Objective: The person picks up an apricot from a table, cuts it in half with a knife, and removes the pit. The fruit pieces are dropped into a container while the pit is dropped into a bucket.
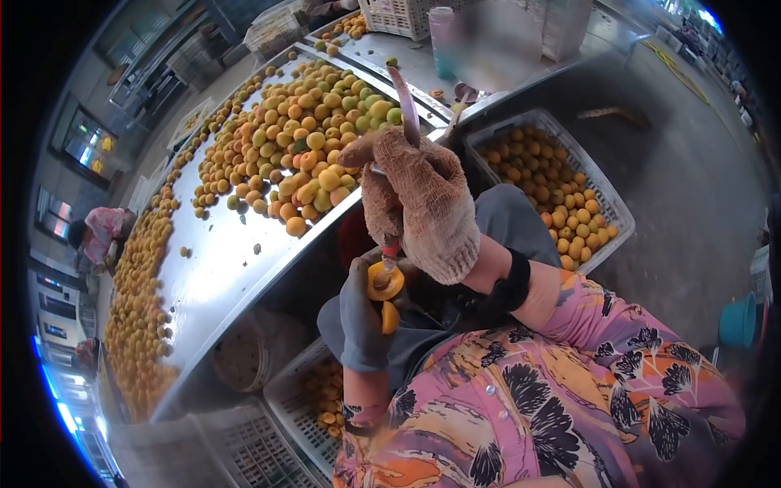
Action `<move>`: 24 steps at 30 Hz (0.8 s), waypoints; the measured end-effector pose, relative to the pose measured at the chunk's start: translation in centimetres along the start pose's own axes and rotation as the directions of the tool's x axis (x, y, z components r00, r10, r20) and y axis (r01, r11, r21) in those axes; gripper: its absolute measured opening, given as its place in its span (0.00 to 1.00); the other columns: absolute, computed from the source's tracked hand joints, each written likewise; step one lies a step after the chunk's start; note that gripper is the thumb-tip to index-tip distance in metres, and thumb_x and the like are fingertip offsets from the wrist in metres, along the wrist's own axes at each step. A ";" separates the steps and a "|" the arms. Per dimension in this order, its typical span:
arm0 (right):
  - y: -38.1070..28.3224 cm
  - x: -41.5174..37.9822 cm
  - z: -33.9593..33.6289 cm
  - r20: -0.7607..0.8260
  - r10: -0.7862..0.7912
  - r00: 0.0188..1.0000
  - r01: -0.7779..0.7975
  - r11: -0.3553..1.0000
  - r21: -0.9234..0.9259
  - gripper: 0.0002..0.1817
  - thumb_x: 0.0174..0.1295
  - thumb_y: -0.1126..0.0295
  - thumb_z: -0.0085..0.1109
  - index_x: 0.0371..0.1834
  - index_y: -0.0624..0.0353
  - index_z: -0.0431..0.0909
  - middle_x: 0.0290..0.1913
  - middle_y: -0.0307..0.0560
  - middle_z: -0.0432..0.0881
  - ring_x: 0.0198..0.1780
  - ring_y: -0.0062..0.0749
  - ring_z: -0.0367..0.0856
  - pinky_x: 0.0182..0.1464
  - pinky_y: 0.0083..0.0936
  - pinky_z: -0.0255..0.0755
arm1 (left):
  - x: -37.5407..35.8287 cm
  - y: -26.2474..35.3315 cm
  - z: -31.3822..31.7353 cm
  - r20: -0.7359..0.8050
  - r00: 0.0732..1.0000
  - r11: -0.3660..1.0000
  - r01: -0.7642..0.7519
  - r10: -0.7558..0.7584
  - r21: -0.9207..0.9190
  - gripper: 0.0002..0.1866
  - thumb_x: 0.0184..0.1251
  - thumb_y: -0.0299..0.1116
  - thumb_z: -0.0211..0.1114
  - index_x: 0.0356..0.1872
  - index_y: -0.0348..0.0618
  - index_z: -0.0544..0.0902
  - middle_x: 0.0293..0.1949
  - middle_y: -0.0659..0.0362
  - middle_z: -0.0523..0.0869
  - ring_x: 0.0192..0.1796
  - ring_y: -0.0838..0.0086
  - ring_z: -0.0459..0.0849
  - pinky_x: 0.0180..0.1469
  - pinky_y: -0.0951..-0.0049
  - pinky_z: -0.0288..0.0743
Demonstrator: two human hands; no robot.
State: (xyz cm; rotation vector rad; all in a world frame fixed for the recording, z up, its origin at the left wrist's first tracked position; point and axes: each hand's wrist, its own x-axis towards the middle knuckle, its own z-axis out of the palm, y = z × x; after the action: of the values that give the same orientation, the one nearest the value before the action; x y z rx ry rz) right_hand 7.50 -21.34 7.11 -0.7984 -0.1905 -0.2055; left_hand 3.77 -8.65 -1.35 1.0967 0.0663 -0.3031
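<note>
My left hand (364,321), in a grey glove, is closed round an apricot cut open into two halves (384,281); a brown pit shows in the upper half. Above it my right hand (423,191), in a stained knitted glove, grips a tool with a curved metal blade (405,110) that points up past the fingers. A red part (391,246) of a tool sticks out below that hand, its tip at the cut apricot. Both hands are over my lap.
Many apricots (301,138) lie on a metal table (220,281) at the left. A crate of whole apricots (622,220) stands at the right, another with apricot pieces (285,390) below. A bottle (443,45) stands at the back. A person (106,232) is at far left.
</note>
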 end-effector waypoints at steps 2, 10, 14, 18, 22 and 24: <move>-0.3 -0.3 0.2 0.003 -0.006 1.000 0.006 1.000 0.002 0.19 0.75 0.58 0.45 0.42 0.63 0.80 0.12 0.34 0.65 0.09 0.17 0.60 0.12 0.16 0.54 | -0.1 0.1 0.2 0.018 1.000 0.998 -0.020 0.019 0.067 0.24 0.78 0.47 0.43 0.53 0.34 0.74 0.36 0.57 0.80 0.25 0.80 0.75 0.25 0.84 0.69; -0.6 -0.9 0.1 0.278 -0.154 0.948 0.201 0.968 -0.148 0.08 0.65 0.70 0.57 0.32 0.64 0.79 0.29 0.40 0.82 0.30 0.22 0.79 0.35 0.22 0.74 | 0.0 -1.0 -1.0 0.450 0.732 0.052 -0.549 0.512 0.834 0.17 0.77 0.40 0.50 0.55 0.38 0.74 0.43 0.60 0.82 0.39 0.74 0.83 0.41 0.73 0.78; 0.6 -0.8 0.1 0.520 -0.271 0.810 0.437 0.871 -0.225 0.07 0.63 0.73 0.54 0.27 0.60 0.76 0.25 0.46 0.76 0.27 0.41 0.76 0.32 0.29 0.69 | 0.8 -3.5 -2.6 0.246 0.875 0.643 -0.475 0.416 0.602 0.16 0.75 0.32 0.54 0.58 0.39 0.73 0.49 0.56 0.81 0.51 0.69 0.81 0.53 0.68 0.75; 0.6 -0.9 -0.3 0.667 -0.256 0.700 0.538 0.803 -0.256 0.07 0.63 0.71 0.56 0.28 0.58 0.75 0.23 0.46 0.73 0.27 0.43 0.75 0.31 0.33 0.68 | 1.7 -7.7 -4.5 0.065 0.889 0.806 -0.440 0.453 0.396 0.20 0.75 0.34 0.53 0.63 0.38 0.70 0.57 0.54 0.78 0.58 0.67 0.78 0.58 0.67 0.73; 1.3 -1.4 -0.3 0.482 -0.205 0.852 0.318 0.933 -0.166 0.08 0.64 0.68 0.57 0.29 0.59 0.76 0.26 0.46 0.75 0.28 0.40 0.74 0.33 0.30 0.68 | 2.0 -7.6 -6.2 0.232 0.864 0.402 -0.426 0.447 0.811 0.19 0.73 0.38 0.57 0.60 0.40 0.74 0.60 0.53 0.76 0.60 0.69 0.74 0.59 0.68 0.70; 1.0 -1.0 -0.8 0.503 -0.201 0.841 0.332 0.925 -0.185 0.09 0.64 0.67 0.58 0.30 0.60 0.77 0.28 0.47 0.75 0.28 0.39 0.74 0.33 0.30 0.69 | 0.9 -4.2 -3.4 0.102 0.944 0.765 -0.316 0.315 0.562 0.20 0.73 0.38 0.58 0.60 0.39 0.73 0.59 0.53 0.76 0.59 0.69 0.75 0.59 0.68 0.70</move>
State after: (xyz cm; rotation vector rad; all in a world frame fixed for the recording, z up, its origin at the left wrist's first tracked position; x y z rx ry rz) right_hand 6.83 -21.16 5.64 -1.0844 -0.7612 -0.3032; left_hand 3.81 -7.59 -6.68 1.6851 -0.2288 -0.0071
